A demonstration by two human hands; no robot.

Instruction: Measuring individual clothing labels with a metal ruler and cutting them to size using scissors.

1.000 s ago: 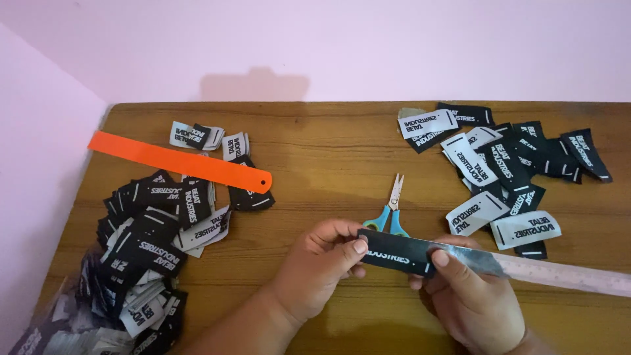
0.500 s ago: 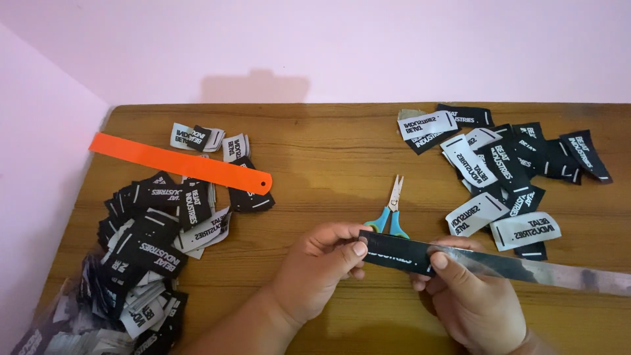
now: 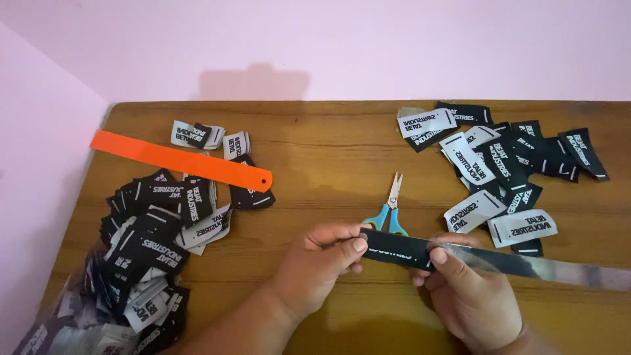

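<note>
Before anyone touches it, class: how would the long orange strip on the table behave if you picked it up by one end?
The orange strip lies flat and straight across a pile of labels, so it is probably fairly stiff, bending only slightly. It looks thin, so likely light. Its smooth, glossy surface may feel slippery.

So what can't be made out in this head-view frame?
- Label strip: its far end runs off the right edge and blurs.
- Scissors: the lower handles sit behind the strip and the left hand.
- Right hand: the wrist is cut by the bottom edge.
- Left label pile: its lower part is blurred and cropped at the corner.
</note>
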